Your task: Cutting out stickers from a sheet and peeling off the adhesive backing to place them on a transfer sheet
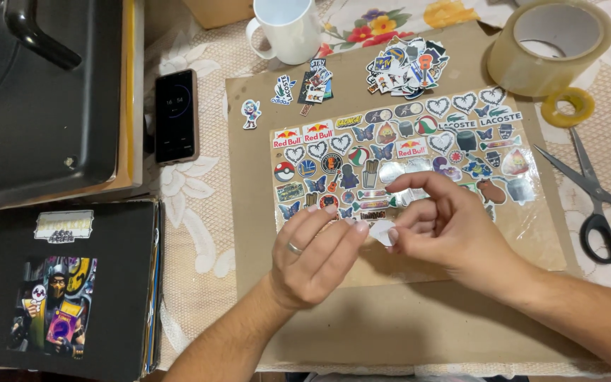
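Head view shows my left hand [317,256] and my right hand [441,225] meeting over the brown board [419,318], both pinching one small white sticker [383,232]. My fingertips are nearly closed on it, thumbs against forefingers. To peel well, I think I should hold one edge steady and pull slowly. The small white sticker sits between my hands, at 6 o'clock from the sticker sheet [397,159].

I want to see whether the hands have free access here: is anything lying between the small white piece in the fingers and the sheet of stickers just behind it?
Nothing visible does. Left hand and right hand pinch the small white piece right at the sticker sheet's near edge. The scissors lie off to the right.
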